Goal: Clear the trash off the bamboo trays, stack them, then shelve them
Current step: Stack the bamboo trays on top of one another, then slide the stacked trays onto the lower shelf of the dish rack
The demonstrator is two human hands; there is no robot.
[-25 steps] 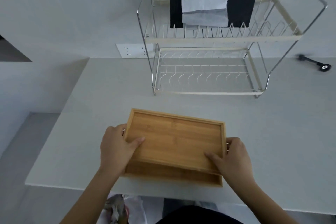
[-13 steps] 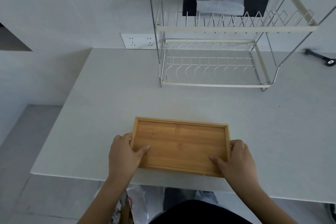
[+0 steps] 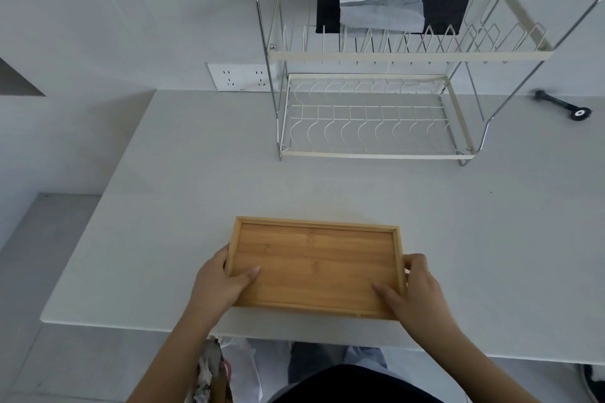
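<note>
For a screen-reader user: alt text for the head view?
Both hands, left hand and right hand, grip the ends of a rectangular bamboo tray on a grey table; a two-tier wire dish rack stands behind.

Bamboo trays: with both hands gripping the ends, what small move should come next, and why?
Probably lift the bamboo trays off the table toward the wire rack. No trash shows on them, the left hand and right hand clasp opposite ends, and the lower shelf looks empty.
</note>
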